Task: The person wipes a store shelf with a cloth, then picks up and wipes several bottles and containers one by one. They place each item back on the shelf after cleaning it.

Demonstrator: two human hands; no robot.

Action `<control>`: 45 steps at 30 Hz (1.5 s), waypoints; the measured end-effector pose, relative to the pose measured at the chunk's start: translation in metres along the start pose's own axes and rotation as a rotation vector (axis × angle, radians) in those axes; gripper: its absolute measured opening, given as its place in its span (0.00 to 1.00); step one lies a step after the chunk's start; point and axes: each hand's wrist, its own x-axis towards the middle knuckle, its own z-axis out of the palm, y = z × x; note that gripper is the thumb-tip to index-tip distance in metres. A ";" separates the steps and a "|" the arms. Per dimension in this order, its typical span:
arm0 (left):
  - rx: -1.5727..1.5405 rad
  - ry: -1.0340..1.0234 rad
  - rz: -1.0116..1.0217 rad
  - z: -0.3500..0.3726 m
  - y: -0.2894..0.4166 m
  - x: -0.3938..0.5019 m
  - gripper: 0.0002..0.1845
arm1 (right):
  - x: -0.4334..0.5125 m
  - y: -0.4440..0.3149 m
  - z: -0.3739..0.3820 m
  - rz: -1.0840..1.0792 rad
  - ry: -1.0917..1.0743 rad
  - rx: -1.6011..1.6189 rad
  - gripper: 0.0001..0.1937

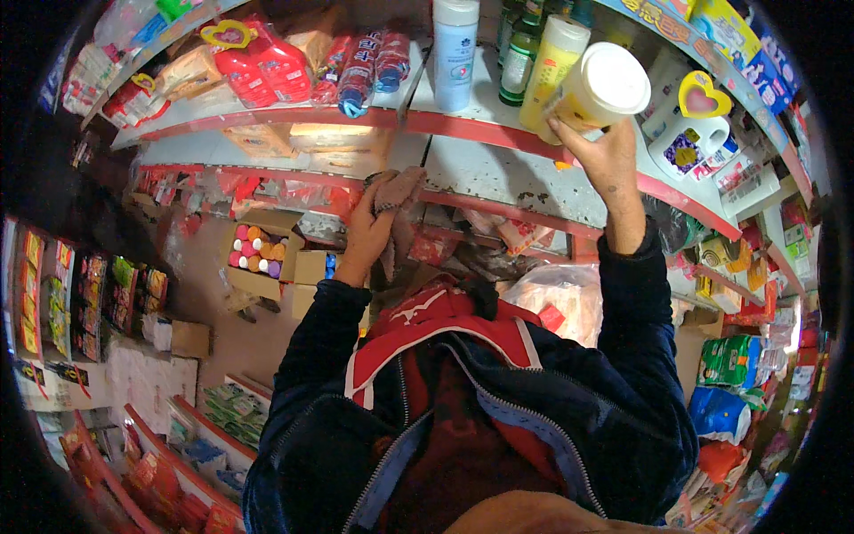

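Note:
My left hand (370,230) grips a brownish-pink cloth (399,189), part of which hangs below the fingers at the edge of a lower shelf (467,167). On the right, my right hand (600,147) holds a yellow container with a white lid (615,80) over the upper shelf's red front edge (460,125). Just left of that container stands a yellow bottle with a pale cap (548,73), partly overlapped by it. Green glass bottles (520,63) are behind, and a light-blue cylindrical bottle (456,60) stands upright farther left.
Red packs (263,67) and wrapped bottles (363,67) fill the upper shelf's left side. A white jug (687,143) stands at right. An open carton of capped bottles (261,253) is on the floor at left. Clear plastic covers goods (560,294) below the shelves.

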 end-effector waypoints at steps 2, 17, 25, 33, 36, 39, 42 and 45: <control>0.018 0.039 0.002 -0.007 0.000 -0.004 0.24 | 0.010 -0.017 0.016 0.023 -0.056 0.122 0.29; 0.037 0.338 -0.163 -0.064 0.000 -0.071 0.23 | -0.143 0.082 0.189 0.510 -0.467 0.453 0.36; 0.090 0.302 -0.134 -0.065 -0.010 -0.087 0.24 | -0.132 0.190 0.202 0.428 -0.055 0.477 0.30; 0.322 0.384 -0.184 -0.062 0.020 -0.112 0.26 | -0.119 0.228 0.228 0.406 -0.037 0.363 0.29; 0.363 0.404 -0.197 -0.059 0.018 -0.117 0.26 | -0.127 0.235 0.235 0.464 -0.015 0.340 0.29; 0.293 0.426 -0.253 -0.056 0.007 -0.124 0.26 | -0.126 0.235 0.236 0.558 -0.024 0.552 0.31; 0.208 0.427 -0.260 -0.053 -0.005 -0.125 0.24 | -0.119 0.230 0.230 0.581 -0.066 0.446 0.31; 0.130 0.403 -0.299 -0.052 -0.014 -0.120 0.23 | -0.126 0.229 0.219 0.527 -0.166 0.691 0.32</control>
